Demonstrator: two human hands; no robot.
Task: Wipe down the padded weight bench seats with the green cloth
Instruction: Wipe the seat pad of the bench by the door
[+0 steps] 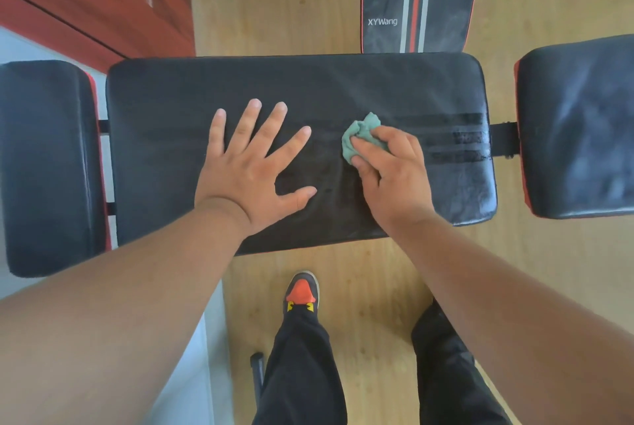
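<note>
Our right hand (389,164) has its fingers curled around the bunched green cloth (360,136), pressing it onto the middle black pad (171,99) of the bench. Our left hand (254,164) lies flat beside it, fingers spread and straight on the same pad. Dark wet streaks (453,140) run right of the cloth. Further pads sit left (44,164) and right (579,126).

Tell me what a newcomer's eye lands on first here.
The green cloth, bunched in the right hand on the middle pad, with dark wiped streaks to its right. Next, the left hand spread flat on the same pad.
</note>
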